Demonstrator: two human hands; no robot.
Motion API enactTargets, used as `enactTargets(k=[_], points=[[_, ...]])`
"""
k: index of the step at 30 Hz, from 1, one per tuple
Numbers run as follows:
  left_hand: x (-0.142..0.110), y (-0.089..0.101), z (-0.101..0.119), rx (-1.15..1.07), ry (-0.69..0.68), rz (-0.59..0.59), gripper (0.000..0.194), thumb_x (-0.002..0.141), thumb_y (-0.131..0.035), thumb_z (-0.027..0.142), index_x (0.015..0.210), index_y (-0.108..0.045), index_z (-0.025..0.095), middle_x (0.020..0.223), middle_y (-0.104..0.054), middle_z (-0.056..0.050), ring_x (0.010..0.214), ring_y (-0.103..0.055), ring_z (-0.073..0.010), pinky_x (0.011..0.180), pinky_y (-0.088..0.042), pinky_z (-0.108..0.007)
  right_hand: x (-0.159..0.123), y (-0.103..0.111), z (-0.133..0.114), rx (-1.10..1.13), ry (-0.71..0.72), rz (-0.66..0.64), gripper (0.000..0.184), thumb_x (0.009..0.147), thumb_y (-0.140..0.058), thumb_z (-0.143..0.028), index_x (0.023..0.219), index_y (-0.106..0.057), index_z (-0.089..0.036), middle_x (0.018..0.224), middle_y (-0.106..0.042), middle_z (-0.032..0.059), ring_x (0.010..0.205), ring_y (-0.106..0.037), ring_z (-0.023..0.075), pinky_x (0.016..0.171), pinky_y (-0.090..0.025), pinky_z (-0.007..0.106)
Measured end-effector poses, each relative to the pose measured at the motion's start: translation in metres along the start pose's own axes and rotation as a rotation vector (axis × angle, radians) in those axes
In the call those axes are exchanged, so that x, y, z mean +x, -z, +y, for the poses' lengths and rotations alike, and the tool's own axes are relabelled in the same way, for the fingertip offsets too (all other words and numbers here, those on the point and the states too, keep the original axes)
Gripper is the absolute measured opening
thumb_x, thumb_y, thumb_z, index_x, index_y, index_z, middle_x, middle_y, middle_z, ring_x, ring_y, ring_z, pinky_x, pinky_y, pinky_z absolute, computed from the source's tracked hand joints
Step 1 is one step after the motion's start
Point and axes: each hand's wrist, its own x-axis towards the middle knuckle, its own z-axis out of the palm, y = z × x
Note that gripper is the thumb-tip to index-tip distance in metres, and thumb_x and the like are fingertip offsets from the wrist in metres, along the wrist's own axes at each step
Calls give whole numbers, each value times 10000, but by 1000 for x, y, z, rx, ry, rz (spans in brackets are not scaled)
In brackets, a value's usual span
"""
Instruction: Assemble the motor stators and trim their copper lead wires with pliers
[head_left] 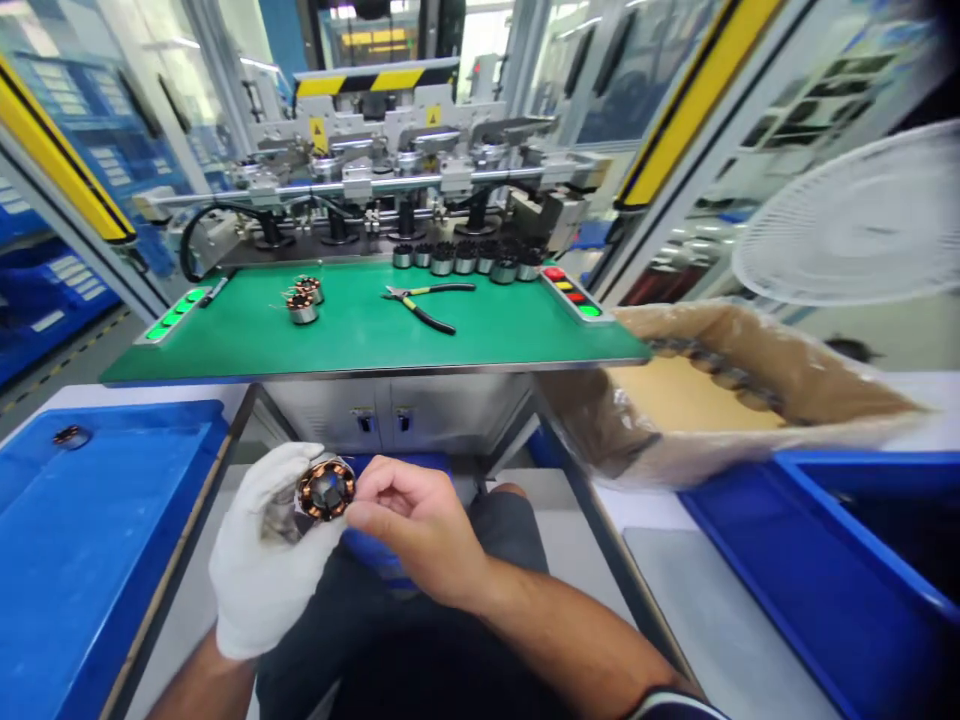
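Observation:
My left hand (262, 560), in a white glove, is closed around a round motor stator (326, 488) with copper windings, held above my lap. My bare right hand (420, 525) pinches at the stator's right edge with thumb and fingers together. Two more stators (304, 300) lie on the green work mat (360, 335) ahead. Black-handled pliers (424, 303) lie near the mat's middle. A row of several dark-topped stators (469, 258) stands along the mat's far edge.
A machine with clamps (397, 170) stands behind the mat. A blue tray (90, 540) at left holds one small coil (71, 436). At right are a plastic-lined cardboard box (720, 400), a blue bin (847, 570) and a white fan (862, 220). Button panels (574, 290) flank the mat.

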Motion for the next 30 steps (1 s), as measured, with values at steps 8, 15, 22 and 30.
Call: enactTargets(k=[8,15,22,30], points=[[3,-19,-6,-168,61,-5,853,682,-768,-1,1386,-524,413,1169,-674,60,1019,-688,-61,940,-538,-124,-3,15,-16,138,-307,45,473,528,-926,-401,692,-593,-108,568,-642,6,447,-588,95,464,-490,192],[-8,-3,-24,-78,67,-36,921,689,-786,22,1467,-438,372,1181,-611,-8,1043,-662,-104,942,-545,-186,-1,11,-5,135,-431,-25,447,554,-930,-353,764,-624,-104,529,-621,-25,411,-543,64,410,-493,160],[-8,-5,-19,-32,99,-19,849,718,-769,29,1448,-450,320,1212,-632,-28,1087,-665,-142,972,-556,-258,-4,15,1,143,-465,-87,396,611,-909,-367,710,-621,-113,561,-633,-29,427,-547,46,420,-466,135],[1,-9,-20,-386,641,-71,693,689,-853,154,1310,-555,231,1232,-686,-62,1018,-709,-162,851,-590,-209,-15,38,2,-72,-432,-202,367,735,-818,-439,782,-639,-123,499,-568,-48,373,-449,32,362,-337,130]])
